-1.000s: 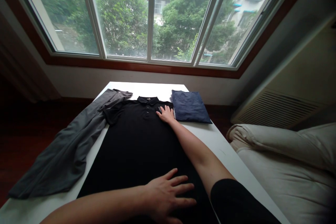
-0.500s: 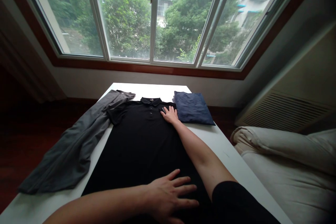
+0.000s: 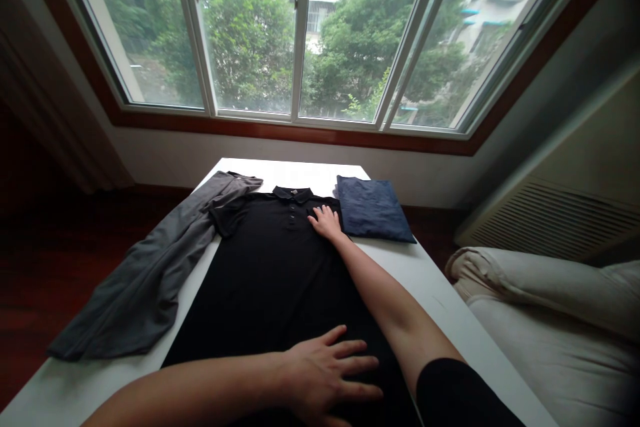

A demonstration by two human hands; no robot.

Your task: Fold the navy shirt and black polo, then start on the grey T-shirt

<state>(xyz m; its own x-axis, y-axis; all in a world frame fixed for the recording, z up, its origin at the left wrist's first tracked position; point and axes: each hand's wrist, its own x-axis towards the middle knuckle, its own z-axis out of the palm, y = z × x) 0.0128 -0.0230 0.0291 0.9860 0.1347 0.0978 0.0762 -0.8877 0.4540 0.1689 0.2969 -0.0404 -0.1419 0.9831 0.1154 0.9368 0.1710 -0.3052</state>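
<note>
A black polo shirt point(image 3: 270, 273) lies flat, collar away from me, along a white table point(image 3: 415, 273). My left hand point(image 3: 327, 373) rests flat and open on the shirt's near lower part, fingers spread and pointing right. My right hand point(image 3: 326, 221) reaches far forward and lies open, palm down, on the shirt's right shoulder beside the collar buttons. A folded dark blue garment point(image 3: 373, 215) sits just right of that hand.
Grey trousers point(image 3: 155, 267) drape over the table's left edge. A large window point(image 3: 300, 33) spans the wall behind the table. A cream sofa or cushion point(image 3: 545, 320) stands close on the right. Dark wooden floor lies to the left.
Both hands stay pressed on the shirt in the same spots. Only the head camera has drifted slightly, shifting the scene a little to the right.
</note>
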